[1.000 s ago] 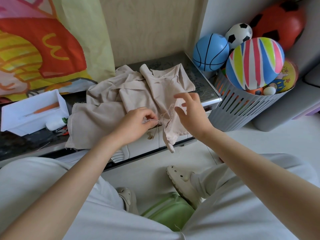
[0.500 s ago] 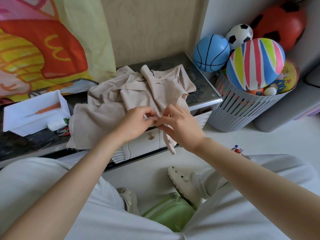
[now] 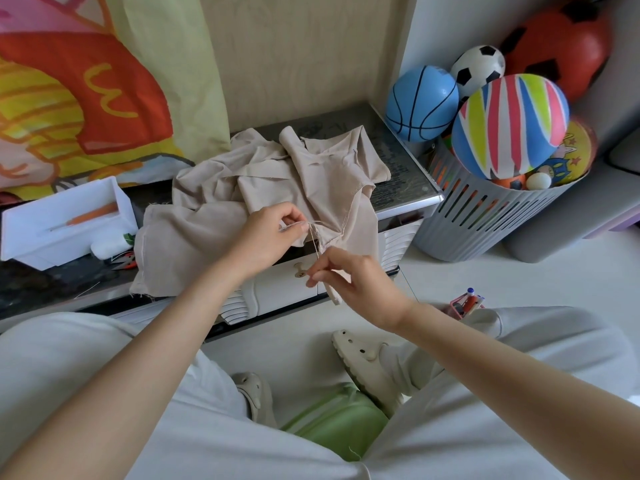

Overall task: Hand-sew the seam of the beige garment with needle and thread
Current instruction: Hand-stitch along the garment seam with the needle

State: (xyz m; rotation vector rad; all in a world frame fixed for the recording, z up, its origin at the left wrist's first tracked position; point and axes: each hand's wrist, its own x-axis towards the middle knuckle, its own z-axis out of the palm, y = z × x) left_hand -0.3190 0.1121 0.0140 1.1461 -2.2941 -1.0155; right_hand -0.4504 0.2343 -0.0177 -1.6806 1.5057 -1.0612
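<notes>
The beige garment [image 3: 221,216] lies crumpled on a low dark-topped cabinet [image 3: 398,157], one part hanging over the front edge. My left hand [image 3: 273,233] pinches the garment's seam edge near the cabinet front. A pale thread [image 3: 314,239] runs from that spot down to my right hand [image 3: 349,275], whose fingertips pinch the thread below the cabinet edge. The needle is too small to make out.
A white box [image 3: 65,220] with an orange tool stands at the left on the cabinet, small scissors [image 3: 124,263] beside it. A grey basket [image 3: 485,216] full of balls stands at the right. My knees, two shoes and a green stool [image 3: 332,420] are below.
My right hand came to the seam beside my left hand, then moved down and toward me, drawing the thread taut. My left hand stayed on the seam.
</notes>
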